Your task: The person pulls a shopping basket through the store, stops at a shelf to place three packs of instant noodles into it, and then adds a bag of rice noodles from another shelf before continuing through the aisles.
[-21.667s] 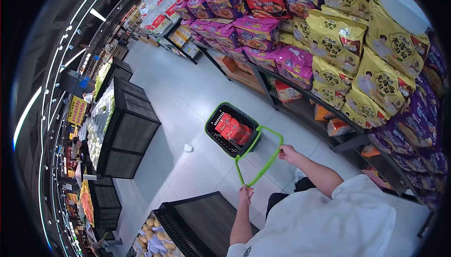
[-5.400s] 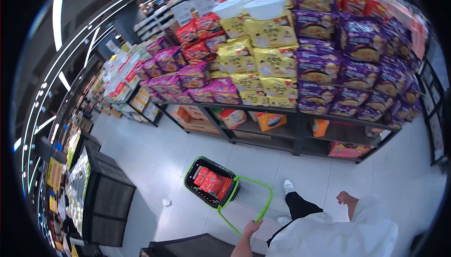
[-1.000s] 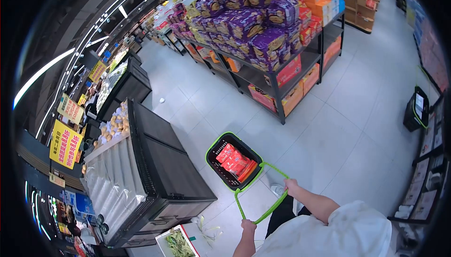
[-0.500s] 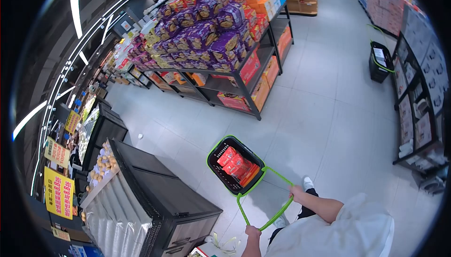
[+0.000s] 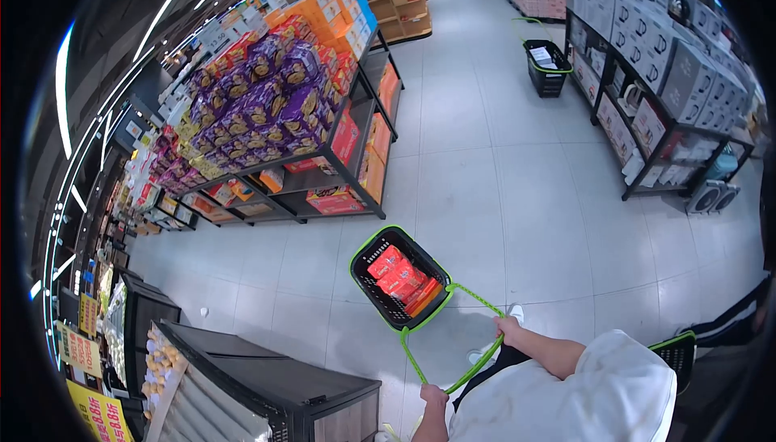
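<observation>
A black shopping basket [image 5: 365,277] with a green rim rolls on the tiled floor in front of me, holding several red packets [image 5: 396,275]. Its long green pull handle [image 5: 465,304] reaches back to me. My left hand [image 5: 432,397] grips the handle's near end at the bottom of the view. My right hand [image 5: 509,329] holds the handle's right side. Both arms come out of a white shirt.
A shelf rack of purple and orange snack packs [image 5: 283,110] stands ahead left. A black produce bin [image 5: 267,393] sits close at lower left. Another black basket [image 5: 546,66] stands far up the aisle beside a right-hand shelf [image 5: 647,102]. Another person's basket and leg [image 5: 711,345] appear at right.
The view has swung right while I pull the basket: the snack rack slid left, the open aisle came ahead, and another person's basket appeared at right. Both hands keep hold of the handle.
</observation>
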{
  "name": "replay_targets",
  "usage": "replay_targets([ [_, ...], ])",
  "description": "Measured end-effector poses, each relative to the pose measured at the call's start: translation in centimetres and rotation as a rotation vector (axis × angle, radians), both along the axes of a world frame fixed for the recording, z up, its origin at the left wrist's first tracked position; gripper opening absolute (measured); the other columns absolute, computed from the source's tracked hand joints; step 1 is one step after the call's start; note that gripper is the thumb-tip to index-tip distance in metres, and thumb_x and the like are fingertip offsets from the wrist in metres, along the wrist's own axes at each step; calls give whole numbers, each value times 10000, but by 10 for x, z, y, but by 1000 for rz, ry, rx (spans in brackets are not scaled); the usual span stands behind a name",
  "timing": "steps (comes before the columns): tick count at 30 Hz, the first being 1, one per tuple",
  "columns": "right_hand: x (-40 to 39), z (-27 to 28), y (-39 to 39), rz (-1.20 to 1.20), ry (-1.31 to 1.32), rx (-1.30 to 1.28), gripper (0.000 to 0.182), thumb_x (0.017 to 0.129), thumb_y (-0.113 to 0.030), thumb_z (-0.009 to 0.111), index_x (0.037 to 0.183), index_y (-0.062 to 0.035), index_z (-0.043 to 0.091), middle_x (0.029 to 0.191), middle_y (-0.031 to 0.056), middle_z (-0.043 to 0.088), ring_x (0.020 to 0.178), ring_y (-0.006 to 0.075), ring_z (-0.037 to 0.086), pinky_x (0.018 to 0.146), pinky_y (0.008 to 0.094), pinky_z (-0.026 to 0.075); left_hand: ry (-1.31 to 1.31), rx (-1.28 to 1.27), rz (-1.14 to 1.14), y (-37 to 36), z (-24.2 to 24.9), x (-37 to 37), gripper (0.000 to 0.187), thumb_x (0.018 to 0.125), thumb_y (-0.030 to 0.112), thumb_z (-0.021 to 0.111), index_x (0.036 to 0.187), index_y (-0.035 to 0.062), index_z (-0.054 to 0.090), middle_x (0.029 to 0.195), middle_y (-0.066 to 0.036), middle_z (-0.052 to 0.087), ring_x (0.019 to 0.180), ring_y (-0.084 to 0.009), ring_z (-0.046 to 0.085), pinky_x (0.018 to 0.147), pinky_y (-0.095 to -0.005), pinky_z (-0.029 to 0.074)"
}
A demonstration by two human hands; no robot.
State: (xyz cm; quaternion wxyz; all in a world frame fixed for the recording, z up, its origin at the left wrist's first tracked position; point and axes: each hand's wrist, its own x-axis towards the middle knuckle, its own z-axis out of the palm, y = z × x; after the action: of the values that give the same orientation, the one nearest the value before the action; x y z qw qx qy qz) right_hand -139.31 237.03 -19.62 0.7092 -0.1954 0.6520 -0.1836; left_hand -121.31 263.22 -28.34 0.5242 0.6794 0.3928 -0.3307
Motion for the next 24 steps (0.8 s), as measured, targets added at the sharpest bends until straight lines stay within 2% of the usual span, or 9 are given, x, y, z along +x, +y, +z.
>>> replay_targets([
  [2, -12, 2, 8, -68, 4, -9, 140, 829, -109, 598, 836, -38, 478, 563, 46, 410, 433, 171, 416, 410, 363, 405, 4, 21, -36, -10, 25, -4, 245, 919, 320, 385, 928, 117, 521, 821, -22, 510, 712, -207, 483, 540, -397, 395],
  [3, -15, 6, 12, -117, 0, -34, 143, 826, -111, 602, 831, -36, 482, 561, 47, 412, 424, 173, 410, 399, 368, 406, 8, 32, -204, -17, 40, 0, 276, 942, 203, 335, 1134, 75, 486, 1095, -89, 532, 991, -263, 543, 757, -466, 495],
  [6, -27, 1, 17, -163, 70, -24, 140, 837, -112, 591, 843, -33, 476, 563, 49, 415, 420, 168, 406, 403, 363, 412, -24, -29, -451, -17, 9, 15, 261, 936, 190, 331, 1111, 80, 490, 1070, -91, 530, 961, -265, 543, 745, -480, 492],
  [9, -34, -1, 19, -216, 57, -19, 130, 850, -107, 574, 847, -21, 476, 571, 55, 421, 419, 163, 407, 405, 357, 416, -51, -65, -521, -33, 7, 27, 245, 927, 178, 338, 1092, 76, 488, 1057, -90, 531, 925, -273, 548, 719, -478, 491],
  [15, -30, 29, 11, -448, 38, 11, 122, 870, -114, 542, 844, -14, 477, 549, 49, 387, 431, 158, 393, 426, 353, 408, -50, -49, -480, -77, 21, 45, 292, 912, 231, 381, 1088, 36, 511, 1021, -128, 559, 909, -292, 569, 715, -445, 484],
  [18, -22, 22, 0, -450, 23, 17, 110, 871, -107, 526, 854, -11, 474, 550, 48, 376, 435, 167, 380, 441, 370, 391, -52, -44, -410, -108, 26, 61, 324, 905, 257, 403, 1086, 16, 522, 1003, -146, 573, 901, -302, 580, 714, -428, 481],
  [21, -4, 18, -28, -525, 21, 28, 137, 854, -104, 538, 944, -4, 514, 565, 68, 395, 441, 178, 394, 438, 383, 389, -103, -19, -406, -136, 27, 76, 360, 934, 283, 364, 975, -21, 553, 947, -148, 581, 832, -279, 549, 686, -424, 461],
  [23, 8, 15, -45, -545, 37, 34, 156, 848, -103, 542, 968, -4, 528, 566, 75, 400, 443, 184, 399, 440, 392, 389, -313, 105, -942, -146, 25, 92, 305, 911, 228, 378, 1022, -7, 538, 966, -161, 584, 859, -286, 569, 691, -403, 473],
  [24, 18, 11, -55, -543, 48, 35, 151, 847, -103, 542, 962, -6, 529, 563, 76, 398, 442, 186, 398, 442, 396, 390, -369, 152, -1089, -154, 26, 102, 293, 905, 209, 378, 1031, -4, 534, 965, -163, 584, 861, -290, 574, 691, -403, 477],
])
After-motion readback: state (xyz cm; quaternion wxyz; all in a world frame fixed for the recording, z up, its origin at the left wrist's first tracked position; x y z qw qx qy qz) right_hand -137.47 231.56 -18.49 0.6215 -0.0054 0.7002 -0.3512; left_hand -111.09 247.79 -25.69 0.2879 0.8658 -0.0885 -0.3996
